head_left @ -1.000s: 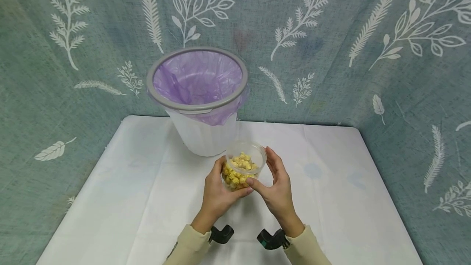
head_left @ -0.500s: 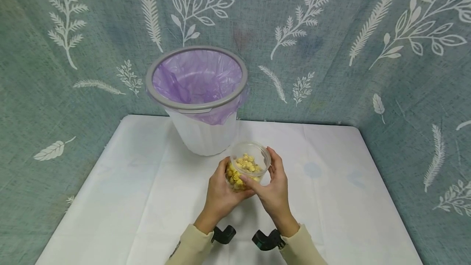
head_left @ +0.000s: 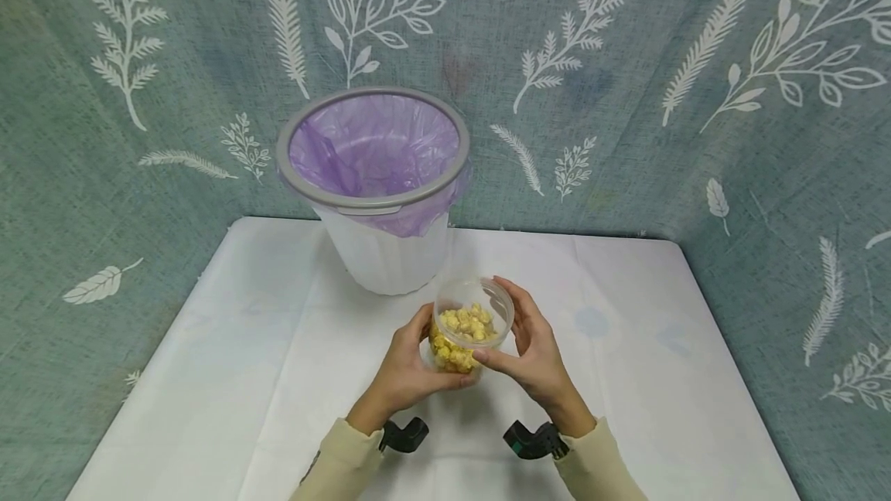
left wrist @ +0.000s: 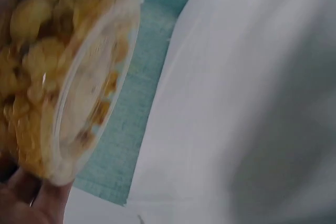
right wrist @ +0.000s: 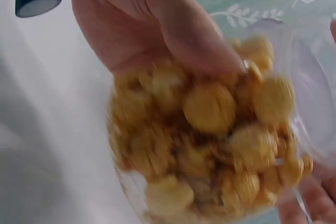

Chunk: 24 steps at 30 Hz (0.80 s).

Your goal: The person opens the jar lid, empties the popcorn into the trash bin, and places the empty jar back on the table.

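Observation:
A clear round plastic jar (head_left: pixel 452 292) of yellow popcorn (head_left: pixel 469 323) is held up over the table, its round top tilted toward the head camera. My left hand (head_left: pixel 405 366) grips its left side, with the thumb low in front. On the right side my right hand (head_left: pixel 534 350) grips the jar, thumb across the front and fingers behind. The left wrist view shows the jar's bottom (left wrist: pixel 86 93) and popcorn through the wall. In the right wrist view my right thumb (right wrist: pixel 194 40) presses against the jar's side. Whether a clear lid covers the top, I cannot tell.
A white trash bin (head_left: pixel 390 257) with a grey rim and a purple liner bag (head_left: pixel 379 145) stands behind the jar, toward the left. A white cloth (head_left: pixel 209 393) covers the table. Green leaf-patterned fabric (head_left: pixel 612 153) hangs around the back and sides.
The jar has moved slightly right and then nearer to me, with both hands still holding it. My right thumb has shifted along its front. The bin has stayed put.

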### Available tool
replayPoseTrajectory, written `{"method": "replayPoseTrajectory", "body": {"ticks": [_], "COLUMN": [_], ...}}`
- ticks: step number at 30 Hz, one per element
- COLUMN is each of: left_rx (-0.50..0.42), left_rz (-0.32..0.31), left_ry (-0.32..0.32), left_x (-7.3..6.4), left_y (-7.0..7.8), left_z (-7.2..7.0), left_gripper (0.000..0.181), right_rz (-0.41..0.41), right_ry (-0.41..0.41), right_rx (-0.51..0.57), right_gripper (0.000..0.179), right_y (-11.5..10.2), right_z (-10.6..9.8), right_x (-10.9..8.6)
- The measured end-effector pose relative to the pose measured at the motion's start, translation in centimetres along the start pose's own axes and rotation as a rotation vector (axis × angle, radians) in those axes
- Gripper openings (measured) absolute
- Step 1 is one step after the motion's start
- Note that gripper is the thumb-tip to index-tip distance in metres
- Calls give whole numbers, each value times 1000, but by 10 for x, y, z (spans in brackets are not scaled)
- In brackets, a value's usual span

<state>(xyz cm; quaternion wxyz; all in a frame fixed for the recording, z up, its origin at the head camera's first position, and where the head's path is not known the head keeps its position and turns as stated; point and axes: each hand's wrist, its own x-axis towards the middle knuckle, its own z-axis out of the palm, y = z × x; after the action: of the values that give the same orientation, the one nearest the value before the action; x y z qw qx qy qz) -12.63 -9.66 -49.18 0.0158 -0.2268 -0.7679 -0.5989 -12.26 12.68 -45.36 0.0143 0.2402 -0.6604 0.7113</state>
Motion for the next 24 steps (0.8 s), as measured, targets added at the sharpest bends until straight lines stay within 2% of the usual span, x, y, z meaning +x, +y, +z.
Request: {"method": "replayPoseTrajectory", "body": {"ticks": [7, 12, 17, 24], "left_rx": [-71, -97, -91, -57], "left_rz": [7, 12, -10, -38], "left_ry": [-96, -133, -121, -72], "left_x": [-1, -1, -3, -9], "left_y": [2, 3, 2, -2], "left_z": [-6, -7, -7, -10], "left_gripper": [95, 97, 98, 98], "right_rz": [-10, -29, -45, -23], "right_ry": [-131, -164, -116, 58], "right_rx": [98, 121, 127, 79], "right_gripper": [92, 91, 91, 91], "right_y": [-1, -2, -4, 1], "right_z": [-11, -16, -20, -37], "right_x": [0, 0, 1, 2]}}
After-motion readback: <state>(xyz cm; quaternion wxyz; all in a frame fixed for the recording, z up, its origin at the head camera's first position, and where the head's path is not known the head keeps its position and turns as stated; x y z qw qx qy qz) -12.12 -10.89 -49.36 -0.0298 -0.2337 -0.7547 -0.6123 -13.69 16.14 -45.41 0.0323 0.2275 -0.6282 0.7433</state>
